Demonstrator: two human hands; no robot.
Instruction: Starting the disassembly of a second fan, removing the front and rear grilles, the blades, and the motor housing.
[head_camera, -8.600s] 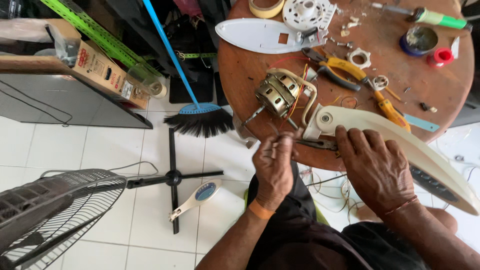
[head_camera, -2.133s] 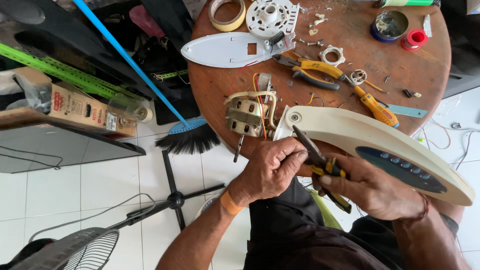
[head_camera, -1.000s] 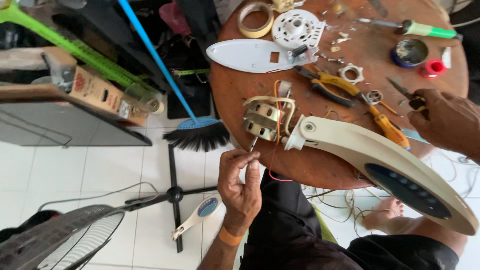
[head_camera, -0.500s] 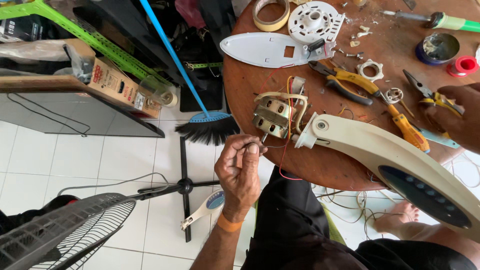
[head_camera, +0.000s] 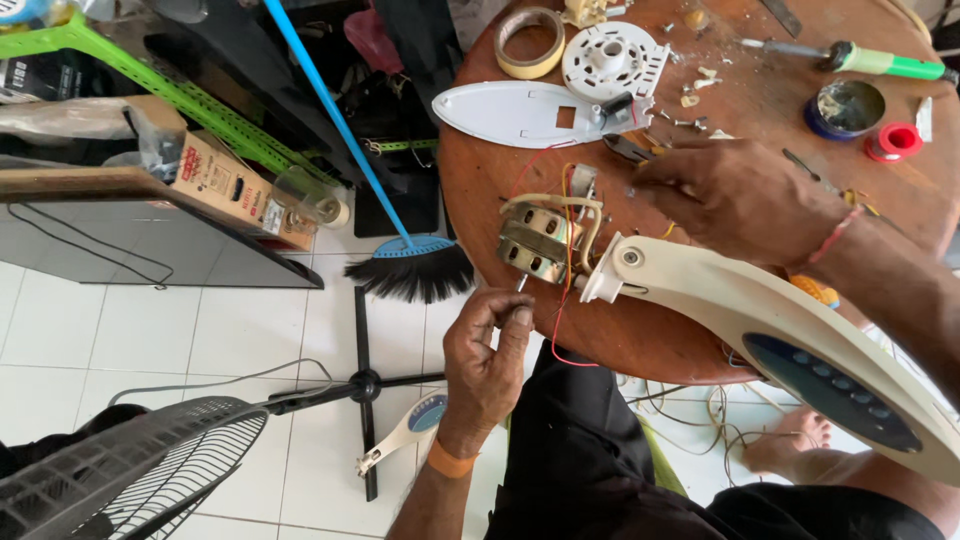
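The left hand (head_camera: 488, 350) pinches a thin wire end just below the fan motor (head_camera: 540, 243), which lies at the near left edge of the round table (head_camera: 480, 190). The motor's shaft points toward these fingers. The right hand (head_camera: 735, 195), fingers curled, rests flat behind the motor, holding nothing visible.

1. Fan motor (head_camera: 540, 240): I see a brass-toned metal block with slotted sides, wrapped in red and yellow wires, lying on its side at the near-left edge of the round wooden table (head_camera: 480, 190).
2. Cream fan housing (head_camera: 790, 330): long and curved, with a dark blue button panel; its round collar end touches the motor, and its body runs off the table's near-right edge.
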